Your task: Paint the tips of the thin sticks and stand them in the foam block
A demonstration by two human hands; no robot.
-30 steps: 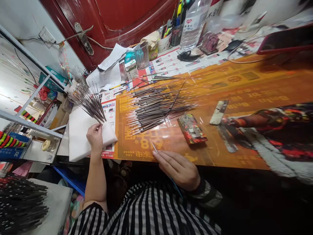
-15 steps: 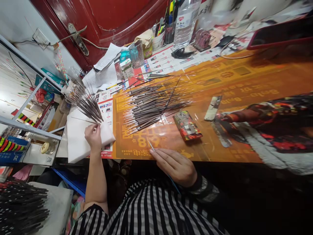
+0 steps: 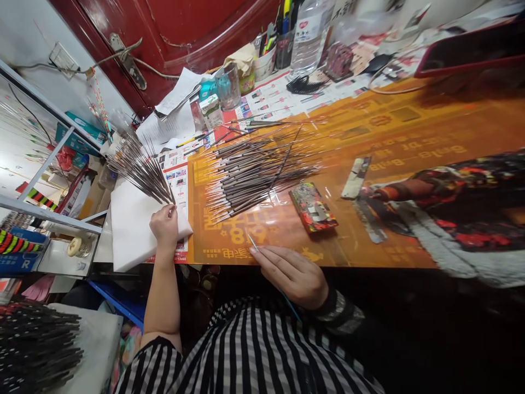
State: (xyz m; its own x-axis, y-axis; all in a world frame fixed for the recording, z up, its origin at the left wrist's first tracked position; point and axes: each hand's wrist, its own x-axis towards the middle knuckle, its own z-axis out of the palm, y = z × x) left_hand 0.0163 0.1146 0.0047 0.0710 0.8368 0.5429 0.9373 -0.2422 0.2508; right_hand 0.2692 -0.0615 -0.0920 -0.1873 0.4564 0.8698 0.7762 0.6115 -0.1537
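My left hand is at the white foam block, fingertips pinched at the lower end of a fanned bunch of thin dark sticks. It seems to grip one thin dark stick, but the fingers hide most of it. My right hand rests at the table's front edge, closed around a thin blue-handled paintbrush whose pale tip points toward the upper left. Beyond it lie many slender dark rods with pale tapered ends, side by side. A paint-smeared box stands right of them.
A stained flat blade and a paint-crusted cloth lie at the right. A water bottle, a glass and a black comb are at the back. Another pile of dark rods sits low at the left.
My left hand has moved slightly right, to the foot of the stick bunch. The single stick that stuck out leftward from its fingers no longer shows. The right hand has hardly moved.
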